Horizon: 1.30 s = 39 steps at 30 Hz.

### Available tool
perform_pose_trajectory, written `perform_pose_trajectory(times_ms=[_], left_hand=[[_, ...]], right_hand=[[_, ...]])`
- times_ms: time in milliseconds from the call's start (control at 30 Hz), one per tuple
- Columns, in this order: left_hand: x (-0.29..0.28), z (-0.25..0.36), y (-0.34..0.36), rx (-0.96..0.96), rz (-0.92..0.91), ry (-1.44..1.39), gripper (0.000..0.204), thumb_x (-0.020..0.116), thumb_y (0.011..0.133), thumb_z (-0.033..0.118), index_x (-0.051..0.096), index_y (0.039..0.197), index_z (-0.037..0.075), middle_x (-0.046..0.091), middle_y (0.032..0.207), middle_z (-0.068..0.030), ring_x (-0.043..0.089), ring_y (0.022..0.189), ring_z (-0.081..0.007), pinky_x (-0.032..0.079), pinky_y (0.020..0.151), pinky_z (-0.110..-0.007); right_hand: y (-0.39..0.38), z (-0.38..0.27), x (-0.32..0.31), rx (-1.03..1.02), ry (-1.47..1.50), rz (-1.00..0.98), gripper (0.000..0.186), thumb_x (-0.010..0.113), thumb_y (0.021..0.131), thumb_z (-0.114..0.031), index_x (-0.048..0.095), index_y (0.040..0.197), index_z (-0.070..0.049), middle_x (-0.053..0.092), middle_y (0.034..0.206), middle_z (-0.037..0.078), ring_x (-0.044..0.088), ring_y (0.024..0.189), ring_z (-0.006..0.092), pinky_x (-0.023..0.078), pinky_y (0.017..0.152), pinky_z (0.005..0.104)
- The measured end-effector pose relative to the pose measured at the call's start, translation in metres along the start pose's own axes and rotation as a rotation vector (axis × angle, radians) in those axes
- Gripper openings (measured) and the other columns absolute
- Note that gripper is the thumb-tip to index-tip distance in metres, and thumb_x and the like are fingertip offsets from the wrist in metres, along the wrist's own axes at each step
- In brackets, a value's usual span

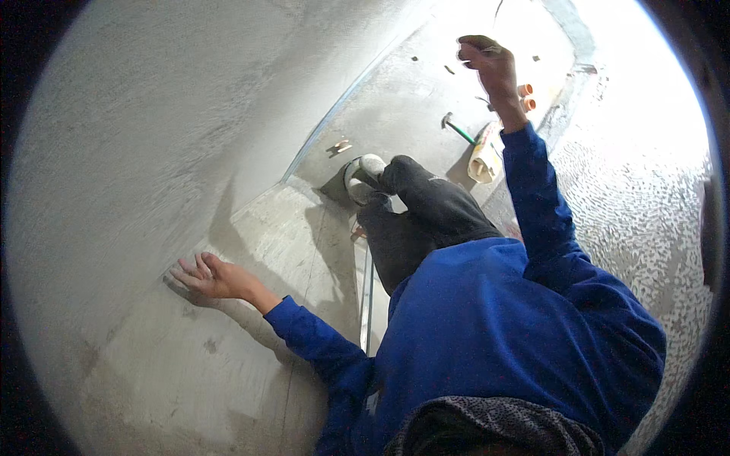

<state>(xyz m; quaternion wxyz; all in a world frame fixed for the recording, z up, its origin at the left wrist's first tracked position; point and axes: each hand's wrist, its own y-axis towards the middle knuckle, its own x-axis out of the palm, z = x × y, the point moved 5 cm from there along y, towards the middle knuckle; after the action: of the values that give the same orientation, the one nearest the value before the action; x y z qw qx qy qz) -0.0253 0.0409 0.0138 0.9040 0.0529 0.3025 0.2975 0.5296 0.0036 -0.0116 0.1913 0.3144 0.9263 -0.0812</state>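
My left hand (pixel 209 277) is stretched out to the left, fingers apart and dusty. It is at the grey plastered wall (pixel 167 137), where the wall meets a pale slab-like surface (pixel 182 365); whether the fingertips touch is hard to tell. Nothing shows in that hand. Out ahead on the right, my right hand (pixel 490 64) is raised with its fingers loosely bent and partly apart. No object can be made out in it. Both arms are in blue sleeves.
A hammer (pixel 458 131) with a green handle lies on the floor beside a whitish sack (pixel 484 161). Two orange pipe pieces (pixel 527 97) are close to my right wrist. A small wooden piece (pixel 339 148) lies near my feet. A metal rail (pixel 366 300) runs beside my legs.
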Motion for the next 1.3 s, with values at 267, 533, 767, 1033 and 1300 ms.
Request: perform_pose_trajectory(times_ms=[267,533,767,1033,1300], left_hand=[[0.026,-0.041,-0.054,-0.082,-0.124,0.093,0.064,0.051,0.083,0.011,0.022,0.140,0.004,0.036,0.136,-0.0202,0.050,0.111,-0.0347,0.046,0.091,-0.042],[0.100,-0.119,-0.177,-0.192,-0.268,0.107,0.056,0.045,0.085,0.006,0.029,0.139,0.004,0.040,0.134,-0.0199,0.055,0.104,-0.0329,0.049,0.082,-0.038],[0.174,-0.287,-0.408,-0.261,-0.235,0.466,0.053,0.053,0.082,0.007,0.038,0.131,-0.004,0.047,0.126,-0.0254,0.053,0.106,-0.0349,0.042,0.089,-0.038],[0.201,-0.252,-0.612,-0.665,-0.522,0.072,0.040,0.057,0.082,0.008,0.050,0.118,-0.009,0.056,0.116,-0.0229,0.053,0.111,-0.0297,0.040,0.094,-0.035],[0.247,-0.267,-0.516,-0.498,-0.572,0.361,0.041,0.054,0.082,0.007,0.050,0.121,-0.005,0.055,0.117,-0.0251,0.057,0.105,-0.0312,0.044,0.089,-0.036]], right_hand=[[0.003,0.032,0.004,-0.093,-0.309,0.070,0.020,0.060,0.083,-0.014,0.066,0.097,-0.001,0.066,0.084,0.008,0.061,0.077,0.0145,0.049,0.070,0.0269],[0.065,0.154,-0.008,-0.047,-0.462,-0.025,0.026,0.058,0.083,-0.024,0.067,0.093,-0.002,0.067,0.081,0.013,0.064,0.071,0.0217,0.050,0.066,0.0324],[0.101,0.406,0.071,-0.007,-0.277,-0.317,0.028,0.060,0.083,-0.026,0.066,0.093,-0.001,0.067,0.075,0.009,0.062,0.067,0.0184,0.049,0.065,0.0297],[-0.019,0.458,0.003,0.023,-0.213,-0.783,0.021,0.064,0.078,-0.022,0.067,0.090,-0.005,0.063,0.089,0.016,0.061,0.083,0.0291,0.048,0.074,0.0368],[0.016,0.511,0.030,-0.069,-0.631,-1.000,0.023,0.057,0.079,-0.027,0.065,0.089,-0.008,0.064,0.088,0.016,0.061,0.083,0.0341,0.049,0.071,0.0429]])
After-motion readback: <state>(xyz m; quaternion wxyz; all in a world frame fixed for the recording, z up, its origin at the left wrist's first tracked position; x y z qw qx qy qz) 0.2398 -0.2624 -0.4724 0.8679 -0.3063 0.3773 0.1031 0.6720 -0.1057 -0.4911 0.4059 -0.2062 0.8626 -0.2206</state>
